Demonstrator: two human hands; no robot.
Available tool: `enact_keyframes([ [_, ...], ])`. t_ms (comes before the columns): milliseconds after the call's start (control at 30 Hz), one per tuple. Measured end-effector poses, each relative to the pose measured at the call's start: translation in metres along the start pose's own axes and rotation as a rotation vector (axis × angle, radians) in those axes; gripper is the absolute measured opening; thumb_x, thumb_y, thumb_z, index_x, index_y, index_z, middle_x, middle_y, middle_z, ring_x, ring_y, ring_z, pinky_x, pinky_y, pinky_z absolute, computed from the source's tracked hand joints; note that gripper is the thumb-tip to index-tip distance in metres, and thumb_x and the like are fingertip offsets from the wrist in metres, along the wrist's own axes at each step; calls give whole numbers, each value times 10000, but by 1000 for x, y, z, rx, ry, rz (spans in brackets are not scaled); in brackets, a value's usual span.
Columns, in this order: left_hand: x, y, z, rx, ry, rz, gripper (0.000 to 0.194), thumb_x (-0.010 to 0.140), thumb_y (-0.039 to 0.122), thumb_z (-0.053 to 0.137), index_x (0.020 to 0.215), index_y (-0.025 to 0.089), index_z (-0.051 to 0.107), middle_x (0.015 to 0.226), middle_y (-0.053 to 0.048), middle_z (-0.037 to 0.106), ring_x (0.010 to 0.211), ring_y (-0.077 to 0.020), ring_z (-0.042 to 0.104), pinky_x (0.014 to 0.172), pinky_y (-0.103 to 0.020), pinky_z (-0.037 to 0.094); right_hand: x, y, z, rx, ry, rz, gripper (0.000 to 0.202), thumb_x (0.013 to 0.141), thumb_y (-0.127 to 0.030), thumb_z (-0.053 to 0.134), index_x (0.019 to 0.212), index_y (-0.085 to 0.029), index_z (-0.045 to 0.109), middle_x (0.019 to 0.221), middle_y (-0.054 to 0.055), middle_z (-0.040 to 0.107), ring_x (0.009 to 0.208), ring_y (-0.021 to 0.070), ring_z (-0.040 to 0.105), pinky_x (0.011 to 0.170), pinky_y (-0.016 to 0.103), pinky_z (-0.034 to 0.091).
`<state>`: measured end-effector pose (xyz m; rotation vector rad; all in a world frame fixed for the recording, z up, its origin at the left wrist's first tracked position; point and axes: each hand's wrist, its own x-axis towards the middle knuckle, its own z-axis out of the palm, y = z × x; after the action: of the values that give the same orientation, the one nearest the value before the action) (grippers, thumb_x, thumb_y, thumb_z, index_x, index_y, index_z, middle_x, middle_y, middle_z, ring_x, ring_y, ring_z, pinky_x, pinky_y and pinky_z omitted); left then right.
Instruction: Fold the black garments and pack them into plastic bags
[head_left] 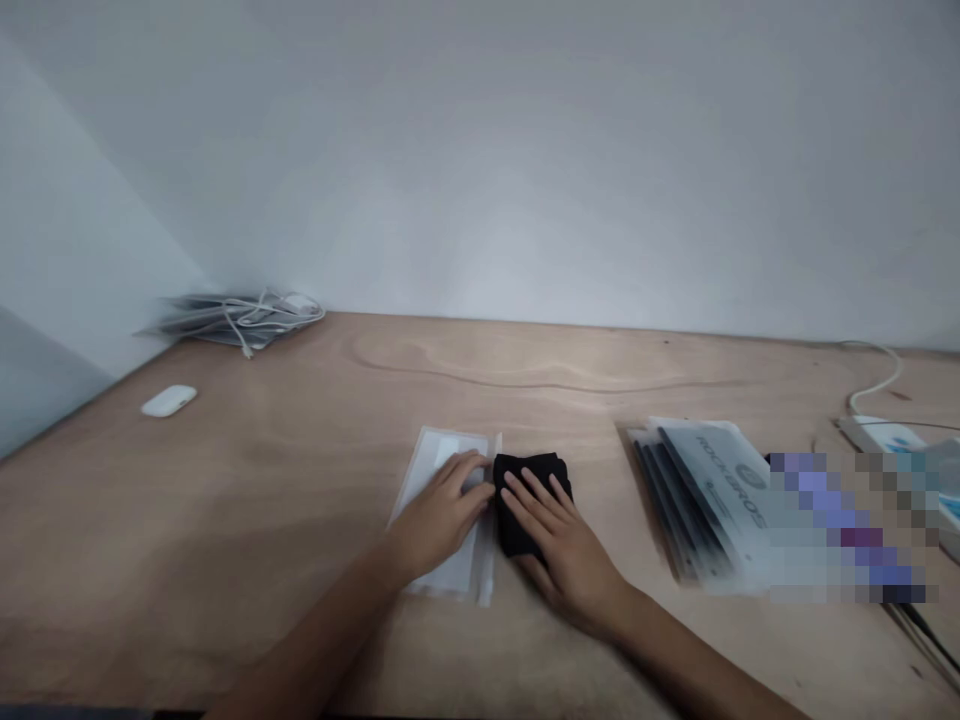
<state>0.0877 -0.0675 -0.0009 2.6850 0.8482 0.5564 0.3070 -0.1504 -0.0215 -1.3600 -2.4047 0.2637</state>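
Note:
A clear plastic sleeve (442,578) with a white sheet-like insert lies on the table in front of me. My left hand (442,505) rests over it, thumb and forefinger apart, their tips by the sleeve's right edge. Directly to the right is a small folded black cloth item (517,535), its exact kind not clear. Spread flat on top of that is my right hand (566,550), fingers stretched out and pressing it to the table. The cloth lies beside the sleeve, close to its edge flap.
To the right lies a stack of packaged items in printed plastic bags (712,500), next to a blurred-out patch. A white power strip (885,435) with cables is behind it. Far left are a white case (169,401) and grey bags with a white cable (255,315).

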Motion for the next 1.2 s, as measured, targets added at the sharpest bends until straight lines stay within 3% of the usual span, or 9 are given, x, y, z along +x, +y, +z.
enact_keyframes([
  [133,1,3,-5,-24,-16,-50,248,1034,166,390,1142,177,613,1333,-143,525,1250,-267,551,1067,-480,488,6,-5,-9,-75,-93,-15,662,904,-175,558,1544,-186,385,1633,88,313,1526,293,236,1216,600,242],
  [300,-1,9,-8,-42,-61,-25,232,994,154,440,1134,219,613,1453,-115,478,1361,-293,468,1122,-511,434,20,-5,-21,-10,-228,-141,573,968,-335,575,1509,-192,451,1602,114,393,1520,288,254,1246,537,189],
  [433,-1,12,-11,-58,-62,-30,213,1000,172,444,1111,245,611,1521,-83,442,1409,-290,425,1159,-523,392,35,-14,-10,15,-175,-83,531,948,-350,606,1433,-141,546,1539,170,475,1525,312,236,1253,538,146],
  [533,-2,10,-11,-52,-51,-42,250,1021,175,409,1182,262,580,1546,-83,413,1434,-269,399,1166,-513,387,32,-13,-12,21,-144,-71,626,929,-347,626,1490,-120,467,1574,175,423,1532,316,209,1248,561,145],
  [667,-1,9,-9,-7,-66,-27,239,1026,191,421,1177,247,598,1561,-91,416,1467,-296,359,1175,-546,365,14,0,-27,4,-174,-132,752,895,-348,668,1564,-217,351,1646,120,298,1542,371,119,1206,669,157],
  [833,3,14,-9,25,-116,-19,209,1014,191,449,1107,236,630,1611,-77,370,1497,-309,312,1198,-555,323,15,-5,-6,14,-151,-157,586,945,-291,610,1501,-186,461,1576,157,422,1540,384,105,1171,618,315],
  [967,3,11,-11,40,-119,-27,222,1022,181,423,1119,212,621,1609,-114,357,1503,-315,296,1198,-555,327,31,-15,8,42,-70,-96,485,961,-277,583,1422,-132,548,1508,201,491,1536,375,149,1174,597,326],
  [1067,2,7,-11,14,-95,-29,241,1050,203,386,1179,218,588,1613,-117,341,1502,-294,302,1196,-539,343,26,-6,-7,130,-67,-174,582,946,-292,607,1489,-140,463,1570,172,422,1548,322,127,1198,541,321],
  [1200,1,6,-11,-4,-94,-36,232,1064,236,370,1135,225,590,1602,-114,352,1498,-294,309,1191,-547,347,-1,18,-28,132,-69,-203,808,891,-341,686,1579,-170,299,1684,170,134,1552,331,81,1216,569,260],
])
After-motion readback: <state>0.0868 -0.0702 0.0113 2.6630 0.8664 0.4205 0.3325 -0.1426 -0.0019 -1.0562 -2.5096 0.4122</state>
